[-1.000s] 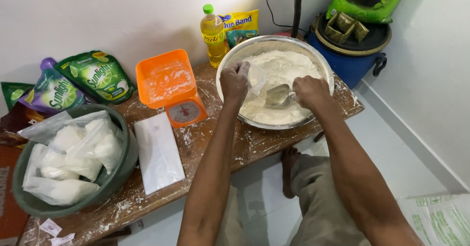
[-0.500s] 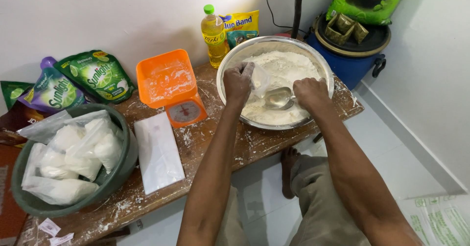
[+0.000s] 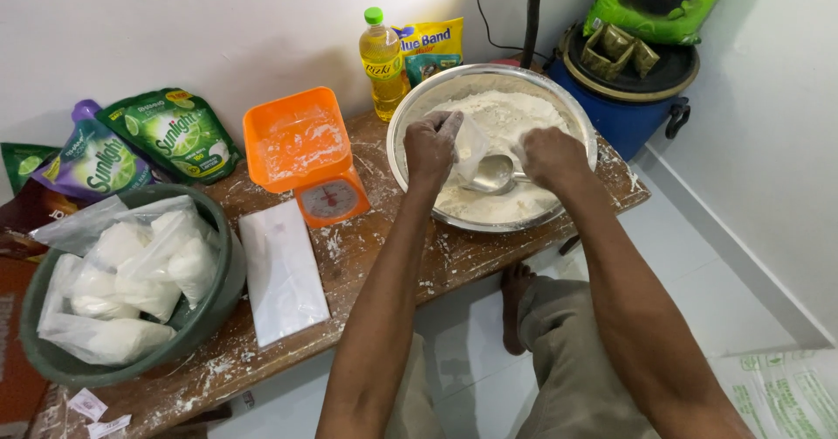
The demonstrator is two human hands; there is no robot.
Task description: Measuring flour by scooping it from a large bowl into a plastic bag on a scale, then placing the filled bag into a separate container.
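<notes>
Over the steel bowl (image 3: 410,133) at the bench's (image 3: 393,269) right end, left hand (image 3: 430,145) is pinching a small clear bag (image 3: 470,147) open, grip clamped on its rim. Right hand (image 3: 552,155) is gripping the spoon (image 3: 491,175) handle, scoop sitting just below the bag mouth, above the flour (image 3: 511,112). Judgement: keeping the mouth wide and tilted toward the scoop, working over the bowl so spills are falling back in. Orange scale (image 3: 305,155) is standing left of the bowl.
</notes>
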